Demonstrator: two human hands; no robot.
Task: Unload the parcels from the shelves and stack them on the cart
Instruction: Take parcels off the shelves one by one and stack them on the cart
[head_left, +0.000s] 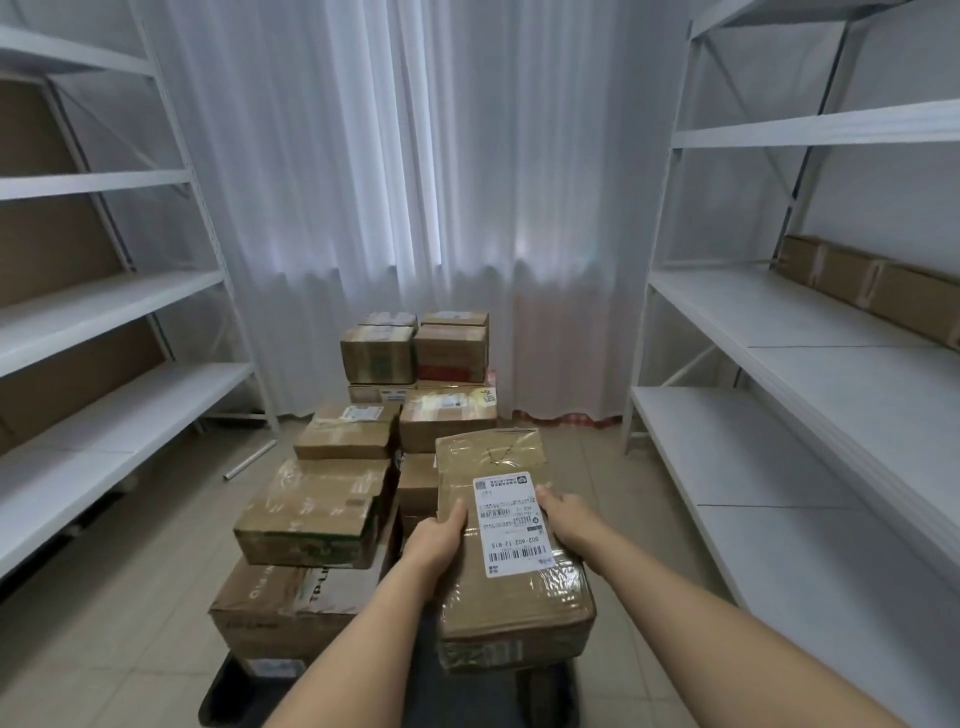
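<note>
Parcel (511, 545) with a white label up top, left hand (435, 535) and right hand (565, 514) gripping its sides, over the cart (223, 696) piled with boxes (317, 512)

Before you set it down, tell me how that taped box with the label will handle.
The box probably stays stiff: its edges look square. Glossy tape wraps it, so it may be slippery; both hands, left and right, clasp its sides. Flat faces suggest it should stack without rolling.
</note>
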